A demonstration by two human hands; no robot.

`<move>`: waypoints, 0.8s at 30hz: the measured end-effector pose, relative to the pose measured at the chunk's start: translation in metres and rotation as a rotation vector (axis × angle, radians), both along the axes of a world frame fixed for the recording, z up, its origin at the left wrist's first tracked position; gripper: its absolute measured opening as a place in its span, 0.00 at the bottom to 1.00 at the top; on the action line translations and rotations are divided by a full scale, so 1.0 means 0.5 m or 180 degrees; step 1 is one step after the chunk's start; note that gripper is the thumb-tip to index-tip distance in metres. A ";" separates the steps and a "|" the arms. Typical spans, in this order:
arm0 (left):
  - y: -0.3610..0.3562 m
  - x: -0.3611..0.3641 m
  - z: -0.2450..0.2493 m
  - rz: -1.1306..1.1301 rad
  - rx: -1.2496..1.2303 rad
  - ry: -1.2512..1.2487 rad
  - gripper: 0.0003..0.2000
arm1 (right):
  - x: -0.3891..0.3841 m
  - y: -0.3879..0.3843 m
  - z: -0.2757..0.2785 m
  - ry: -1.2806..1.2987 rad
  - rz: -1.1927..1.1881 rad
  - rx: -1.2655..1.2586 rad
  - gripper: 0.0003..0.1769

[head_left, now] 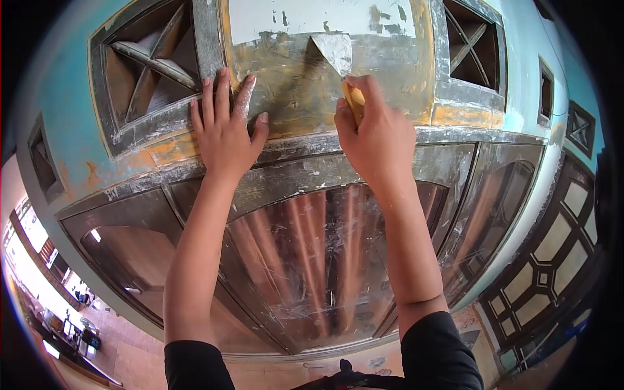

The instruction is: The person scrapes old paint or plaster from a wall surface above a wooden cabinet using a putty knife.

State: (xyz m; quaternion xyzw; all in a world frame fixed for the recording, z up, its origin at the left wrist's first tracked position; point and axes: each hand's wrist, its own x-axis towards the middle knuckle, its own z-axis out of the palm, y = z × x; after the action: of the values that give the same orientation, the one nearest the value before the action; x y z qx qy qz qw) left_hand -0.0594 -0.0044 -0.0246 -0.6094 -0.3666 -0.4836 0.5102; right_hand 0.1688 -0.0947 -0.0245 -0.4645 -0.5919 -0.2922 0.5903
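Note:
My right hand (377,133) is wrapped round the yellow handle of a putty knife (336,53). Its wide, whitish blade points up and meets the wall panel (279,97), at the border between scraped greyish-brown surface and white paint. To the left, my left hand (226,140) lies with fingers spread over the wooden frame and the panel's lower left edge. White dust or paint coats its index finger. Nothing is held in that hand.
Wooden vents with crossed slats, one at left (156,65) and one at right (471,44), flank the panel. Below is a glazed wooden window (312,260) with curtains behind it. A patterned dark door (543,270) stands at right; a tiled floor (127,338) shows at lower left.

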 end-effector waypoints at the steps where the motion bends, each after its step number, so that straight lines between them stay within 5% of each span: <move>1: 0.000 0.000 -0.001 0.0008 -0.0019 -0.0005 0.32 | 0.002 -0.003 -0.004 -0.0002 -0.0002 -0.0006 0.15; 24: 0.002 -0.001 -0.001 -0.0008 0.0006 0.0015 0.31 | 0.056 -0.021 0.005 0.0124 0.0010 -0.0135 0.17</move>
State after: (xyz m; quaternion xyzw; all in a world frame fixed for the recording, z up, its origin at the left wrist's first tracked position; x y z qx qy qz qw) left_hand -0.0599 -0.0033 -0.0250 -0.6106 -0.3642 -0.4831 0.5110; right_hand 0.1968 -0.1052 -0.0221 -0.4815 -0.5872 -0.2696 0.5922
